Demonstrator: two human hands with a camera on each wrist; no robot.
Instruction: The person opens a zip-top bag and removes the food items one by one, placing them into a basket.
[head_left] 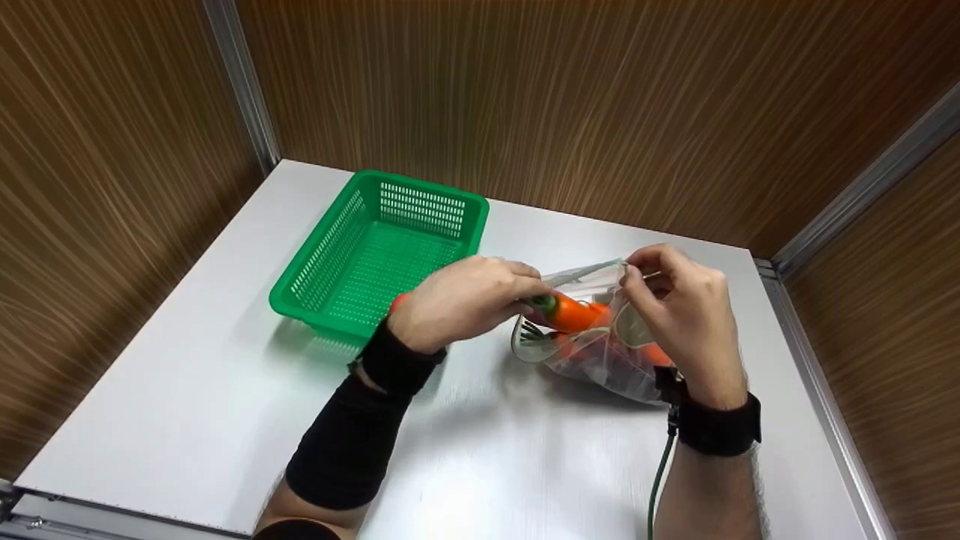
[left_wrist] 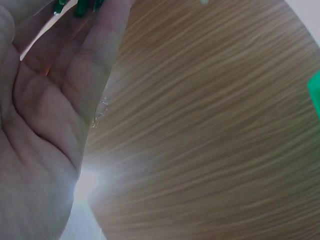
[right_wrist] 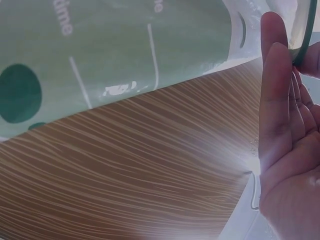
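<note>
Left hand: the left hand (head_left: 465,300) reaches across to the mouth of the bag, its fingers curled around the leafy green end of a carrot (head_left: 574,313); in the left wrist view only the palm (left_wrist: 45,115) and a scrap of green at the fingertips show.
Right hand: the right hand (head_left: 679,315) pinches the upper edge of the plastic bag (head_left: 600,352) between thumb and fingertips, lifting that edge above the table (the other fingers are bent in behind it).
Carrot: orange, lying at the bag's opening, its green top toward the left hand, its body partly inside the bag.
Plastic bag: clear zip bag, resting on the table under the right hand, mouth facing left; more orange shows through its wall, though how many pieces I cannot tell.
Right wrist view: the bag's printed green panel (right_wrist: 125,45) fills the top, with the fingers (right_wrist: 275,90) held straight and close together beside it.
Basket: a green slotted basket (head_left: 382,251) stands on the table just left of the left hand, apart from the bag.
Table: white table (head_left: 187,390), with wood-grain walls (head_left: 600,97) around it.
Wrists: a black sleeve (head_left: 352,435) covers the left forearm; a black strap (head_left: 720,427) with a cable sits on the right wrist.
</note>
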